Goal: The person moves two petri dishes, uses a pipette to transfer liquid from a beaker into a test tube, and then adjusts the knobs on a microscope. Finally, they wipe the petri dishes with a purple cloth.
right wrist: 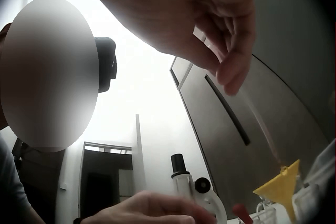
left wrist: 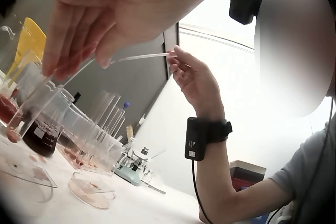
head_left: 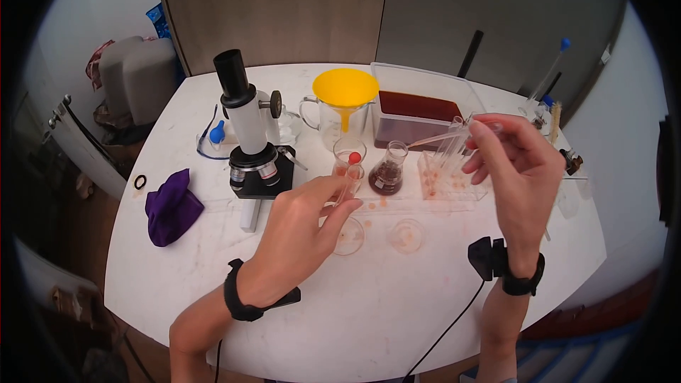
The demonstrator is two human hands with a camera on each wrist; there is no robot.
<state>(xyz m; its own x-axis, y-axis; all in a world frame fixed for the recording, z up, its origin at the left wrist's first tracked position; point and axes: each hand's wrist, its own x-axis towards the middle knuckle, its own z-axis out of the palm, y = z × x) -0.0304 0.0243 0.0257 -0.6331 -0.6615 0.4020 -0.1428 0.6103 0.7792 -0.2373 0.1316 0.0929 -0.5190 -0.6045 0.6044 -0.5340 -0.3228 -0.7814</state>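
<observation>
My left hand point(head_left: 301, 216) grips a clear glass test tube point(left wrist: 32, 103) tilted over the table, a little reddish matter at its bottom end. Raised at the right, my right hand point(head_left: 521, 170) pinches a thin, clear, bendy pipette point(head_left: 434, 141) between thumb and fingertips. Its narrow end points left, above a conical flask point(head_left: 386, 179) of dark red-brown liquid. Behind the left fingers stands a glass beaker point(head_left: 340, 147) with a red bulb point(head_left: 354, 158) at its rim. Below the hands lie two shallow glass dishes, a left dish point(head_left: 360, 242) and a right dish point(head_left: 407, 236).
A test tube rack point(head_left: 454, 188) holds several tubes beneath the right hand. Behind are a yellow funnel point(head_left: 345, 86) in a glass jug and a plastic box point(head_left: 404, 131) of dark red contents. To the left stand a microscope point(head_left: 248, 124) and a purple cloth point(head_left: 172, 209).
</observation>
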